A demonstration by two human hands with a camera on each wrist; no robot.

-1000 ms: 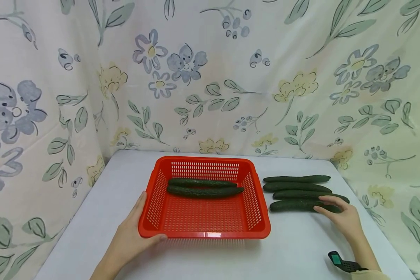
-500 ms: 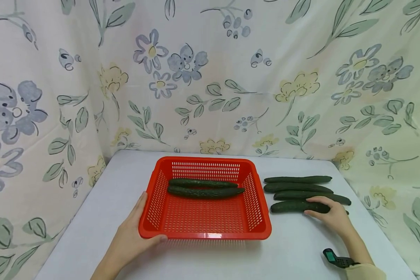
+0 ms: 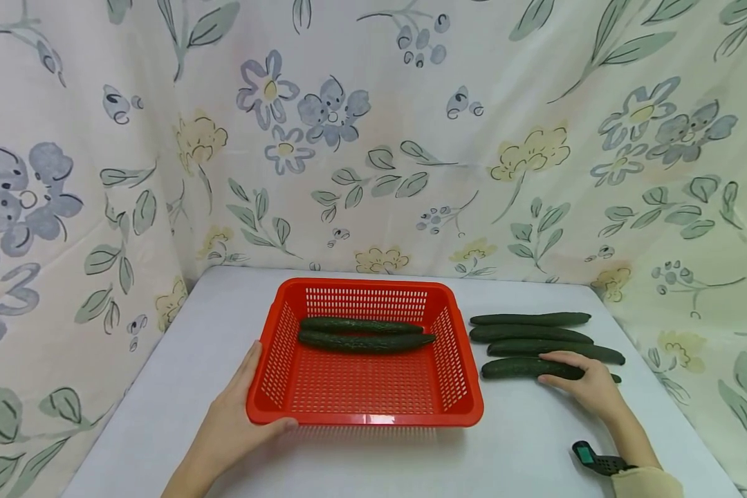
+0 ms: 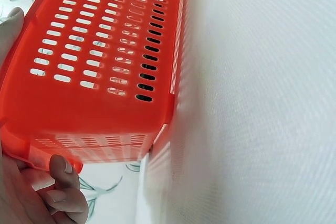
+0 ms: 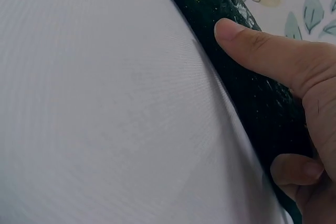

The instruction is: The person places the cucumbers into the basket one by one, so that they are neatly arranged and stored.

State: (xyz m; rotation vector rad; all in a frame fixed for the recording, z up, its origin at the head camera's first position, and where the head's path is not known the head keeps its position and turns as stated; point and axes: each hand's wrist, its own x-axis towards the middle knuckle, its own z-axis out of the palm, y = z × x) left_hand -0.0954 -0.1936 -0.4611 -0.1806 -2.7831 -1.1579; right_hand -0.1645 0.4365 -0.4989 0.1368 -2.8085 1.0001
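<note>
Floral cloth (image 3: 386,138) is hanging behind the white tabletop (image 3: 510,449), where a red basket (image 3: 324,418) is holding two cucumbers (image 3: 364,342). At the basket's near left corner, the left hand (image 3: 233,415) is gripping the rim. Right of the basket, the right hand (image 3: 593,391) is pinching the nearest cucumber (image 3: 513,367), though some fingers seem partly hidden; three other cucumbers (image 3: 529,333) are lying just beyond it.

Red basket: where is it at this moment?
In the head view, the red basket sits near the middle of the white table, with the left hand at its near-left corner and four cucumbers to its right.
</note>
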